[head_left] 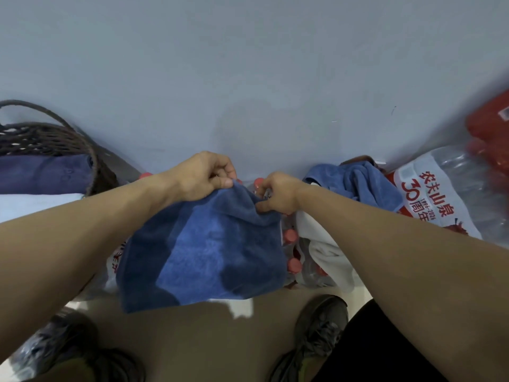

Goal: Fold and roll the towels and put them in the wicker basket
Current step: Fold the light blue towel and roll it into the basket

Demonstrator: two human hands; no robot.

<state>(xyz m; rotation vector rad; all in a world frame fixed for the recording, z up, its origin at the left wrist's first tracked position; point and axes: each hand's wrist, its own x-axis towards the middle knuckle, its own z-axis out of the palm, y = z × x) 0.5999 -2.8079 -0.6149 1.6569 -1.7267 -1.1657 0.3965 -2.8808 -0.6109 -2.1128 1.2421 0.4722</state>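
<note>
Both shoes (pixel 319 334) stand below the blue towel (pixel 203 252), pinched by left grip (pixel 203 176) and right grip (pixel 275 193); bottle packs (pixel 440 194) crowd behind, wicker basket (pixel 55 142) left.

three blue towels (pixel 203 252), one wicker basket (pixel 55 144), two shoes (pixel 319 334)

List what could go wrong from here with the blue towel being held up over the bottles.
1. The left hand and right hand pinch only the top edge of the blue towel; a slip would likely drop it onto the red-capped bottles.
2. The bottles give an uneven surface, so a fold or roll made there may come out loose.
3. The wicker basket sits far left and already holds a dark towel, so space may be tight.
</note>
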